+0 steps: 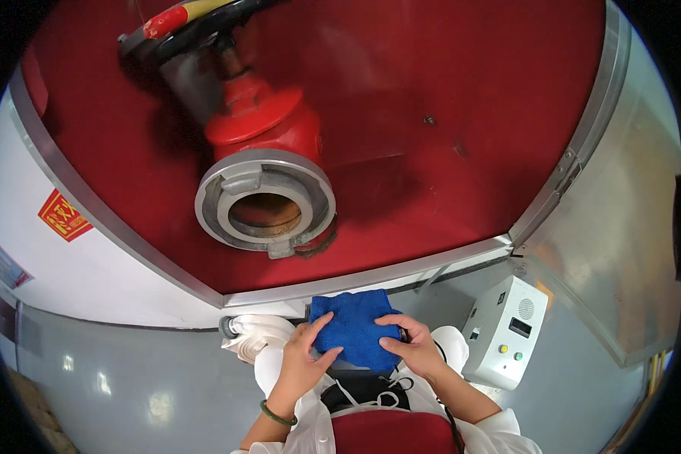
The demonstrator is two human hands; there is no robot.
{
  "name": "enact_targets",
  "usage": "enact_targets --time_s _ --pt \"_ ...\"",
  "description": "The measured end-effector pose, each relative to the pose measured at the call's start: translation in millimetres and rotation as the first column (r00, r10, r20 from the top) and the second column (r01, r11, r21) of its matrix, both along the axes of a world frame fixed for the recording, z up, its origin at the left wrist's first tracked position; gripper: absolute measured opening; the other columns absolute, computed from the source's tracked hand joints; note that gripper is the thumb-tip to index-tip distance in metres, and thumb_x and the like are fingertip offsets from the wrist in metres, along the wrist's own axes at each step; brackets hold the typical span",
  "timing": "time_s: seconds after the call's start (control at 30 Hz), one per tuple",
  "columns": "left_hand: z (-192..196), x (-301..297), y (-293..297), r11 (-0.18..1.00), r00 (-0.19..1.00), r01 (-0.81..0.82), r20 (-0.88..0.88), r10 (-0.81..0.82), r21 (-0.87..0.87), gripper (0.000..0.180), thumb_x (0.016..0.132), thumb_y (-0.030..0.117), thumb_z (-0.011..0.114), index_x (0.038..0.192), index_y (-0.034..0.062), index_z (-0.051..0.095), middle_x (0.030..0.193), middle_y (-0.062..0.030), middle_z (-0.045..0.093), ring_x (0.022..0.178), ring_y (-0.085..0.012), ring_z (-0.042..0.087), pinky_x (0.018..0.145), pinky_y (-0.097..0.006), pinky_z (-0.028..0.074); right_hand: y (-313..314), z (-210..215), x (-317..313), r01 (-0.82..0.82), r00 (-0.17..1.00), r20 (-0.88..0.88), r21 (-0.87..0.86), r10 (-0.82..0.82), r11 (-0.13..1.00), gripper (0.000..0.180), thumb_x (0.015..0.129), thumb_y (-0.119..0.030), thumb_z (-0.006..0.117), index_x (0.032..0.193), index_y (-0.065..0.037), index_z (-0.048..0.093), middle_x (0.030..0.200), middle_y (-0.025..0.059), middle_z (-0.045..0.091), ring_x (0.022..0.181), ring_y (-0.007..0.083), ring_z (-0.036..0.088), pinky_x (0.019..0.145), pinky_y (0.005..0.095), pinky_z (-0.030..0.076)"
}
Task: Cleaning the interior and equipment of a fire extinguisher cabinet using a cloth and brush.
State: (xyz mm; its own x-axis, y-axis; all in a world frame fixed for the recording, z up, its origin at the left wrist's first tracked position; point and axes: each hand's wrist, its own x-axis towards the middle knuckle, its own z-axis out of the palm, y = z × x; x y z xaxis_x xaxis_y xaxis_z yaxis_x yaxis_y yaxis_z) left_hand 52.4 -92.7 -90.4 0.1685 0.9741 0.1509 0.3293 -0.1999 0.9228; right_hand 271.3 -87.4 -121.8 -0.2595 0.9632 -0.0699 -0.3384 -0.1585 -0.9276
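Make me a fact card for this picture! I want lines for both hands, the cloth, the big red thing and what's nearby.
Left hand: grip on the cloth's left side
Right hand: grip on its right side
Cloth: blue, between the hands
Big red thing: a valve with an open, round metal mouth
Nearby, right: white box, yellow and green buttons
Wrist: green bracelet, left arm

We see the cloth (356,331) between the left hand (307,354) and right hand (418,349), a hose roll (259,337) farther left, a box (501,327) farther right, and a valve (262,140) (inside a cabinet (431,181)) ahead of it.
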Motion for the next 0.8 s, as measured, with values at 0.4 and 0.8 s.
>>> enact_targets --time_s 0.4,0.8 --pt "20 5 7 0.913 0.929 0.029 -0.347 0.126 0.407 0.031 0.061 0.007 0.071 0.091 0.0095 0.063 0.099 -0.0079 0.058 0.104 -0.0286 0.051 0.098 -0.044 0.033 2 17 8 -0.204 0.639 0.742 0.417 -0.202 0.886 0.087 0.065 -0.033 0.081 0.137 -0.013 0.035 0.139 0.0157 0.026 0.130 0.0323 0.025 0.105 0.0444 0.028" --pt "27 8 3 0.983 0.998 0.024 0.058 -0.035 0.183 0.063 0.069 0.009 0.074 0.123 0.0021 0.042 0.118 -0.0159 0.052 0.110 -0.0265 0.051 0.100 -0.040 0.034 3 22 -6 -0.176 0.825 0.551 0.465 -0.128 0.868 0.035 0.078 -0.022 0.070 0.105 -0.001 0.060 0.091 0.0157 0.063 0.080 0.0270 0.063 0.072 0.0324 0.049"
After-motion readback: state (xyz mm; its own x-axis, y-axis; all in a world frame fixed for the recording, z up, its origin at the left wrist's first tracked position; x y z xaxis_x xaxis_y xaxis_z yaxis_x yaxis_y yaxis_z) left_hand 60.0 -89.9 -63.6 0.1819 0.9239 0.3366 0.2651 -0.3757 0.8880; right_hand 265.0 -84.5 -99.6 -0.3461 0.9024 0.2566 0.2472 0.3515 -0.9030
